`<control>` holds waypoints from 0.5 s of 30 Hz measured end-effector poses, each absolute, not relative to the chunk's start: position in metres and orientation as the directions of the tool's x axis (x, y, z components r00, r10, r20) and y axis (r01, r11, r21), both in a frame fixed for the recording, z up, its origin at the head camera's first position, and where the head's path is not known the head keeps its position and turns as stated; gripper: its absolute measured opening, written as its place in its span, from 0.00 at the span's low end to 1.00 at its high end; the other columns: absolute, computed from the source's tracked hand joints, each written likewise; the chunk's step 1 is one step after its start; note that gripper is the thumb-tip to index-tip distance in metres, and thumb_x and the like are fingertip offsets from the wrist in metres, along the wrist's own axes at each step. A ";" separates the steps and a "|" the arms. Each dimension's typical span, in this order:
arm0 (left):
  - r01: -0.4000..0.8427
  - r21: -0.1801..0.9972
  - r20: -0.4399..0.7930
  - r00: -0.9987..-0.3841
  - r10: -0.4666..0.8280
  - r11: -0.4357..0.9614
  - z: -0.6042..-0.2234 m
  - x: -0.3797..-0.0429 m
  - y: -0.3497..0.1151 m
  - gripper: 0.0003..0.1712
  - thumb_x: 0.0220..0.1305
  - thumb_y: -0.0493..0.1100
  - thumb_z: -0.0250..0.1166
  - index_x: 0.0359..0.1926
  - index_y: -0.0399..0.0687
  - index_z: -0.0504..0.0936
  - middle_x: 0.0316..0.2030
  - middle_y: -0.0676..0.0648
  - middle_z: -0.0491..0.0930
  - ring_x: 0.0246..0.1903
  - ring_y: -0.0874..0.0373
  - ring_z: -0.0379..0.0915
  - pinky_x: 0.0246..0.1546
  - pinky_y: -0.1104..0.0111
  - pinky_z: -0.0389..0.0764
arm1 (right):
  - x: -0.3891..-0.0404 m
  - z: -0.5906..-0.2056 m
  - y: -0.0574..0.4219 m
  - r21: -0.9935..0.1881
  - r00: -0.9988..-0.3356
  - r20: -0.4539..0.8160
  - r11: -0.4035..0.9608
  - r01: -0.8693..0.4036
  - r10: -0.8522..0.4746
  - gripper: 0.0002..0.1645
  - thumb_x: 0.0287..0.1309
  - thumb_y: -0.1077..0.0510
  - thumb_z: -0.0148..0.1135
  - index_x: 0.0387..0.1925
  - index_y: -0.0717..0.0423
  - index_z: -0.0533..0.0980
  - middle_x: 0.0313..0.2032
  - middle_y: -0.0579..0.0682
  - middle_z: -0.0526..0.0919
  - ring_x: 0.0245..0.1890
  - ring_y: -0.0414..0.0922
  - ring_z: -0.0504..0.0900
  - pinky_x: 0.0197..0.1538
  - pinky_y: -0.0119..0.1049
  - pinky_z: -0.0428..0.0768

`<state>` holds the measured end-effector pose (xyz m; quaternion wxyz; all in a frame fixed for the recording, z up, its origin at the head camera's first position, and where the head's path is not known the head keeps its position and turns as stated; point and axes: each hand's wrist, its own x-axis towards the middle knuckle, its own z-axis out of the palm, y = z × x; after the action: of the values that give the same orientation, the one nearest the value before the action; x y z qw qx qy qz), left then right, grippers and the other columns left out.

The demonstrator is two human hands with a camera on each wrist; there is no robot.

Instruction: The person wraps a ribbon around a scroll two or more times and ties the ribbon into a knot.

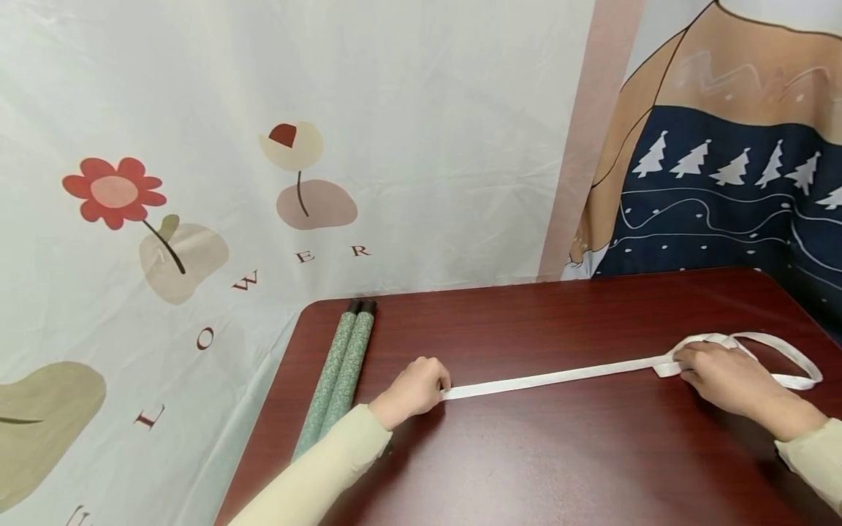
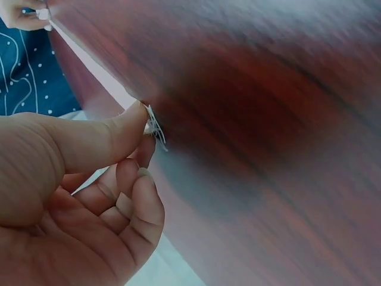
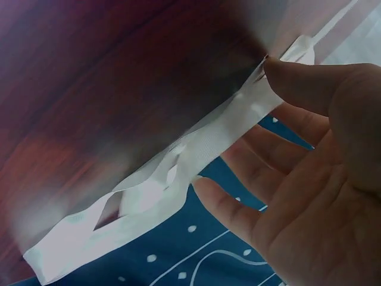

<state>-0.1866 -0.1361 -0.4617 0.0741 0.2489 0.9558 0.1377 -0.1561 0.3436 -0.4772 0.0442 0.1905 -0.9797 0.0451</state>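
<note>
A long white fabric ribbon [image 1: 552,378] runs nearly straight across the table between both hands. My left hand [image 1: 413,389] pinches one end between thumb and forefinger; loose threads show at that end [image 2: 156,128] in the left wrist view. At the right, my right hand [image 1: 731,378] grips the ribbon between thumb and fingers where its loops gather. In the right wrist view the thumb [image 3: 303,86] lies on one side of the folded ribbon [image 3: 208,137], the fingers on the other. Beyond that hand, a wide loop [image 1: 792,354] spreads on the tabletop.
Two green patterned rolls [image 1: 342,365] with black ends lie side by side at the table's left, partly behind the left forearm. The dark red table [image 1: 559,453] has a rounded back-left corner. A printed white curtain [image 1: 427,146] and a dark blue patterned cloth [image 1: 723,212] hang behind.
</note>
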 end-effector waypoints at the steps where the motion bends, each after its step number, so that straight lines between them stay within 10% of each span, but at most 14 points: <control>1: 0.462 0.292 -0.070 -0.863 0.500 0.838 -0.461 -0.187 -0.139 0.12 0.44 0.30 0.66 0.21 0.54 0.84 0.24 0.54 0.81 0.23 0.61 0.70 0.22 0.69 0.75 | -0.155 -0.477 0.346 -0.073 -0.926 0.097 0.926 -0.371 -0.364 0.16 0.42 0.62 0.70 0.37 0.61 0.81 0.40 0.61 0.81 0.41 0.60 0.77 0.38 0.61 0.75; 15: 0.477 0.270 -0.099 -0.851 0.516 0.837 -0.458 -0.199 -0.166 0.13 0.44 0.28 0.63 0.20 0.53 0.82 0.25 0.52 0.81 0.23 0.61 0.70 0.20 0.69 0.74 | -0.147 -0.477 0.373 -0.070 -0.963 0.019 0.960 -0.269 -0.269 0.09 0.44 0.63 0.69 0.32 0.59 0.82 0.32 0.59 0.83 0.32 0.56 0.79 0.32 0.57 0.77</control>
<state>-0.1986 -0.1659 -0.4583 0.0840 0.2601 0.9546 0.1187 -0.1472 0.3730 -0.4766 0.0047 0.1359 -0.9901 0.0362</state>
